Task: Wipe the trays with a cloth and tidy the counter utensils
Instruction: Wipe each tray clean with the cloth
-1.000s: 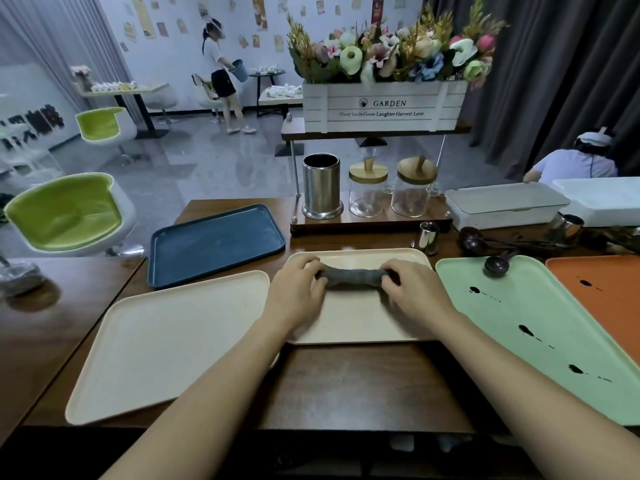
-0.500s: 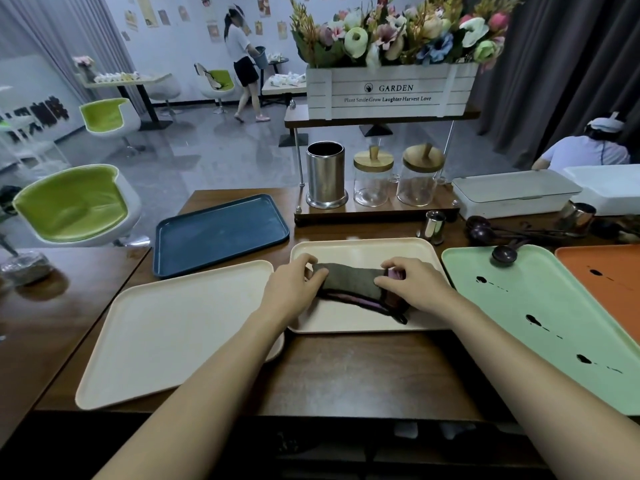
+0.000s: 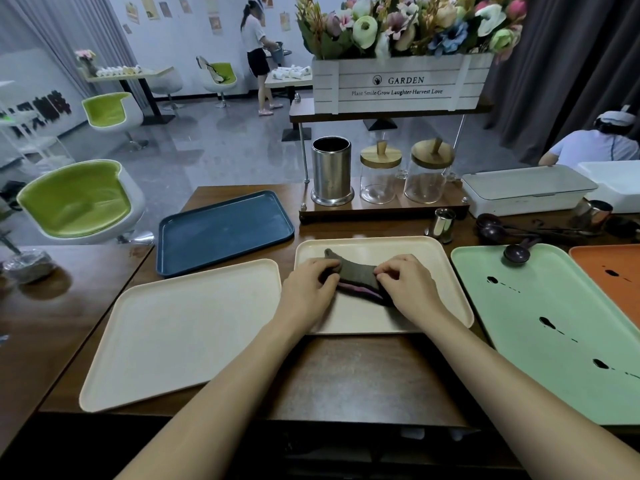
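The dark cloth (image 3: pixel 356 273) lay bunched on the middle cream tray (image 3: pixel 433 258). The left hand (image 3: pixel 308 289) had its fingers curled onto one end, and the right hand (image 3: pixel 408 289) pinched the other. The green tray (image 3: pixel 519 323) just to the right had dark spots.

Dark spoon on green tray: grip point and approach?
Pinch the handle of the spoon from above, at the far edge of the green tray. Its round bowl sits inside the tray and the handle angles away to the right across the rim, so it is likely propped clear of the surface.
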{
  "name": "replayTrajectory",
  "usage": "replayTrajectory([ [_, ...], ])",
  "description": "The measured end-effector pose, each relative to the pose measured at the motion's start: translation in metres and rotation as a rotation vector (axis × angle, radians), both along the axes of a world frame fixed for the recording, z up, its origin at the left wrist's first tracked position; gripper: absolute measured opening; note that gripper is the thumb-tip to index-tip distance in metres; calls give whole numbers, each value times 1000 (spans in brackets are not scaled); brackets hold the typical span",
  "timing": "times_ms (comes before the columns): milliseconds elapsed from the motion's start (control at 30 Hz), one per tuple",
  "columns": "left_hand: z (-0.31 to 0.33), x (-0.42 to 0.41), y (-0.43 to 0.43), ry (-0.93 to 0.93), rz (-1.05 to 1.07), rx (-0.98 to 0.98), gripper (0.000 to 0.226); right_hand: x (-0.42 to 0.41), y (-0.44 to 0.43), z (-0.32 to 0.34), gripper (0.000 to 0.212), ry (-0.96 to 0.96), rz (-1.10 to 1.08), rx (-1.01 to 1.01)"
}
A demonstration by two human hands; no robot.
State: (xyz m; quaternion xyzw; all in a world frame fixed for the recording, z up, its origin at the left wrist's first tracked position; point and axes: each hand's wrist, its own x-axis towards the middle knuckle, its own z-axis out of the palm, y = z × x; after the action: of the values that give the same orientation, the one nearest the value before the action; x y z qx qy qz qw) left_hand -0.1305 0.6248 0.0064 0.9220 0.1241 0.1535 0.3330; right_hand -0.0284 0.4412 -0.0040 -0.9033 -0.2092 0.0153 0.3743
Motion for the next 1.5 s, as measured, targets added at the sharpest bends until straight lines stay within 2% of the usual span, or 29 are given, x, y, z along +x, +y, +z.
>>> replayTrajectory([
  [67,5,0,-10,-73,-11,-18,36,1,6,3,20,36,5,32],
  [133,12,0,-22,-146,-45,-121,40,1,11,8,25,90,18,105],
  [233,12,4,-36,-148,-86,-419,43,-7,17,19,33,191,39,286],
  [333,9,7,-43,-147,-94,-710,41,-11,20,18,44,223,13,287],
  [400,10,6,-42,-166,-65,-793,42,-9,20,13,50,235,-29,274],
  [467,12,2,-33,-173,-5,-664,41,-5,18,10,51,215,-40,255],
  [533,9,-4,-15,-124,42,-325,42,-4,16,14,50,156,-17,230],
  [633,4,-11,16,10,26,217,44,-12,15,28,51,-135,101,90],
  [700,-1,-13,32,168,8,400,55,-18,15,31,47,-318,273,-74],
  [733,-7,-13,38,243,1,449,61,-21,15,28,46,-345,350,-142],
  [800,-20,-14,45,310,1,482,64,-28,9,17,42,-306,418,-211],
  [867,-30,-14,46,291,16,471,58,-33,2,5,41,-255,408,-204],
  [1033,-39,-12,46,293,6,577,60,-21,32,-9,53,-307,469,-325],
  [1100,-37,-13,48,301,-7,589,62,-6,58,-15,51,-364,475,-387],
  [1200,-30,-13,45,328,-14,617,65,13,102,-17,49,-418,443,-438],
  [1300,-26,-15,41,367,-26,656,67,18,130,-17,58,-432,420,-460],
  [1500,-23,-15,41,418,-27,652,71,24,116,-25,53,-511,323,-490],
])
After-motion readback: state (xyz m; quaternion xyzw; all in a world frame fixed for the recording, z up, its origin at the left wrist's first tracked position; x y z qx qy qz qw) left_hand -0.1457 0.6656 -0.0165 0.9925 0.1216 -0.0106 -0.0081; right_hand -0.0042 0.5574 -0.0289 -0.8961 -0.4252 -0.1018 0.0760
